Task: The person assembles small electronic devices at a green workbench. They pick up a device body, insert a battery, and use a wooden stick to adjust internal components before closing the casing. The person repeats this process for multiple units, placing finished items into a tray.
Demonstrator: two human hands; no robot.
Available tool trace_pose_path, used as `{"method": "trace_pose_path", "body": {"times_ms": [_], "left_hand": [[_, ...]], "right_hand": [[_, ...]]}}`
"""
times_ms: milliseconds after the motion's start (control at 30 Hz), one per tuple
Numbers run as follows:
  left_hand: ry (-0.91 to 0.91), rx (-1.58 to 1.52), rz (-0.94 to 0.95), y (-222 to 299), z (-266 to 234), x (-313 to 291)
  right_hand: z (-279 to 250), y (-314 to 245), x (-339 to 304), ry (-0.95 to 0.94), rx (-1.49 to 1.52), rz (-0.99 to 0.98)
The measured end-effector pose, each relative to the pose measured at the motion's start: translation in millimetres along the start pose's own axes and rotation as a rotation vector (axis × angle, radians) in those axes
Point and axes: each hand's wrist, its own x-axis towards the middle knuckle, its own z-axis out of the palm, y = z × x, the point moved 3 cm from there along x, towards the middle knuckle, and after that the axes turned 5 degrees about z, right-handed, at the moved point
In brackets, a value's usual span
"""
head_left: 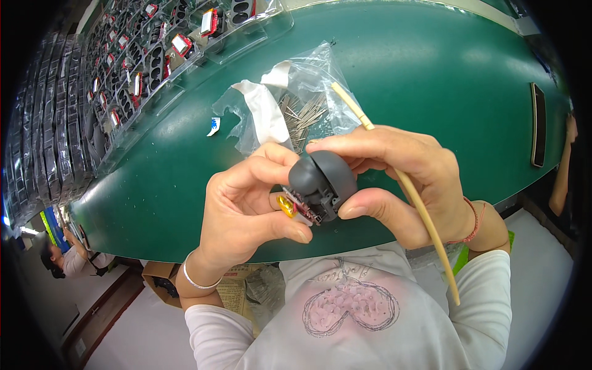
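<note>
Over the near edge of the table, both my hands hold a dark grey, rounded plastic housing [336,176] with a gap between its two curved parts. My left hand [231,203] is closed on its left side, fingers and thumb around a small circuit board [302,206] with a shiny yellow part [286,206]. My right hand [419,169] pinches the housing's right side between fingertips and thumb. A thin, pale wooden-looking stick [425,216] is also tucked through the right hand, slanting from beyond the fingers down past the wrist.
Beyond my hands, a transparent plastic bag [336,71] holds several thin metal pins [302,120]. A blue-and-white scrap [214,126] lies left of it. Plastic trays [179,80] of black and red parts fill the far left. A phone-like dark slab [538,123] lies at right. Other people are beyond both ends.
</note>
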Motion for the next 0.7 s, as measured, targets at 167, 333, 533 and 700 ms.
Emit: {"method": "trace_pose_path", "body": {"times_ms": [167,333,533,700], "left_hand": [[-0.007,0.047,0.028,2,4,-1],[0.038,0.084,-0.017,3,4,0],[0.082,0.408,0.005,17,15,4],[-0.114,0.819,0.296,23,18,4]], "right_hand": [[0,1,1,-0.007,-0.004,-0.012],[0,1,1,-0.046,-0.039,-0.045],[4,3,-1,-0.131,0.15,0.175],[4,5,-4,-0.172,0.173,0.328]]}}
